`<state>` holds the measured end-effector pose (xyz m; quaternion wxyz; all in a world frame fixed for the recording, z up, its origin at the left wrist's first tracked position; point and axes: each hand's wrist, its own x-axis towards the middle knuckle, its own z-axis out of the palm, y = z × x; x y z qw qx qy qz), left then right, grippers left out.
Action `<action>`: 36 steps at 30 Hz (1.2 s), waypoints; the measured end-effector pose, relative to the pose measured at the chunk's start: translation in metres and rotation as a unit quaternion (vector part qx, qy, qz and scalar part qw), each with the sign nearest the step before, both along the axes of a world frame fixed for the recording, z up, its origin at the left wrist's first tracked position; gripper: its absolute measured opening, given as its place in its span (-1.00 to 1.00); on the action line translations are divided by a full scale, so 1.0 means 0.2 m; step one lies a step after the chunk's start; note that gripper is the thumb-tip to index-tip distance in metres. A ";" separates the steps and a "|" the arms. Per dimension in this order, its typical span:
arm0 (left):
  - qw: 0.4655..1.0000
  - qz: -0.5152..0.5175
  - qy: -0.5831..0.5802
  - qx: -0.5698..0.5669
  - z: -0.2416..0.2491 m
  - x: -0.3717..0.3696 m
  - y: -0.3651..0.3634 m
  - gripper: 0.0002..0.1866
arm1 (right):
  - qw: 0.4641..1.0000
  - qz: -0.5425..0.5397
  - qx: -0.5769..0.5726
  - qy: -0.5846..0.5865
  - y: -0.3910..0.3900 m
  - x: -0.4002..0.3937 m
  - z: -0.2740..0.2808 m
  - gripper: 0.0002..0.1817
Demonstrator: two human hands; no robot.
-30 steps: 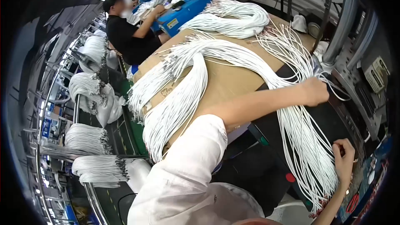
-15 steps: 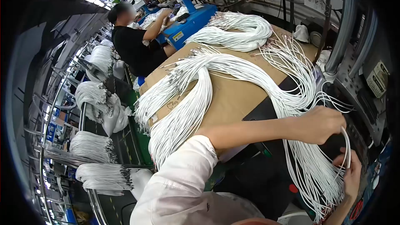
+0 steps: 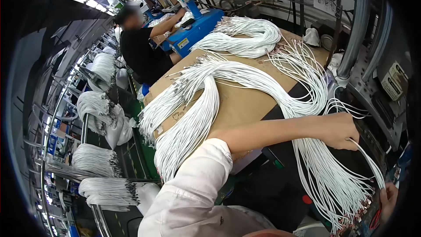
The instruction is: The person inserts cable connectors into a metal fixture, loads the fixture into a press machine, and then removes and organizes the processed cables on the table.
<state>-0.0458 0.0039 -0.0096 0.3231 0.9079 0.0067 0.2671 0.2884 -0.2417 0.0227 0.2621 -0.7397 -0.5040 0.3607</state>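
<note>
My left hand is closed around a few white cables, its arm reaching across the heap from the left. The held cables run down in a curve to my right hand, where the thumb and fingers pinch them near the right edge of the view. My right hand is partly dim. Just left of it, a big bundle of white cables hangs down, its reddish ends fanned out close to that hand. The same bundle reaches back over the cardboard-covered table.
Another coiled cable bundle lies at the table's back. Metal posts and a machine frame stand on the right. On the left, cable bundles hang over metal rails. A person in black works at a blue machine.
My right hand has moved down and to the right, away from my left hand. A longer stretch of cable now shows between them. The view has shifted slightly.
</note>
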 end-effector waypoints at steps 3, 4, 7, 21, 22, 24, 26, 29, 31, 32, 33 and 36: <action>0.983 -0.019 0.057 0.174 0.01 0.03 -0.01 -0.71 | 0.997 -0.055 -0.011 -0.047 -0.06 -0.05 -0.06 -0.93; 0.977 -0.018 0.060 0.202 0.01 0.04 -0.01 -0.71 | 0.996 -0.065 -0.036 -0.048 -0.07 -0.05 -0.06 -0.93; 0.956 0.000 0.136 0.261 0.06 0.10 -0.02 -0.73 | 0.991 -0.020 -0.117 -0.054 -0.20 0.17 -0.08 -0.85; 0.724 -0.069 0.003 -0.687 -0.15 0.70 -0.70 -0.84 | 0.951 0.018 0.239 0.196 0.18 -0.14 -0.25 -0.61; 0.743 -0.056 -0.015 -0.667 -0.13 0.65 -0.67 -0.81 | 0.960 0.030 0.213 0.180 0.22 -0.20 -0.28 -0.59; 0.828 -0.076 0.150 -0.534 -0.18 0.49 -0.47 -0.75 | 0.967 0.069 0.187 0.159 0.32 -0.36 -0.35 -0.53; 0.847 -0.058 0.135 -0.511 -0.24 0.38 -0.40 -0.79 | 0.970 0.115 0.164 0.142 0.45 -0.50 -0.36 -0.47; 0.845 -0.002 0.103 -0.525 -0.19 0.19 -0.38 -0.80 | 0.972 0.167 0.131 0.103 0.61 -0.64 -0.33 -0.38; 0.840 0.022 0.085 -0.536 -0.22 0.16 -0.35 -0.81 | 0.975 0.169 0.119 0.083 0.62 -0.69 -0.34 -0.32; 0.837 0.028 0.080 -0.541 -0.25 0.18 -0.34 -0.81 | 0.978 0.160 0.109 0.074 0.61 -0.69 -0.34 -0.28; 0.833 0.036 0.076 -0.547 -0.28 0.19 -0.32 -0.81 | 0.983 0.144 0.092 0.070 0.61 -0.69 -0.34 -0.25; 0.808 0.016 0.039 -0.587 -0.49 0.34 -0.24 -0.76 | 0.990 0.115 0.026 0.073 0.59 -0.68 -0.28 -0.16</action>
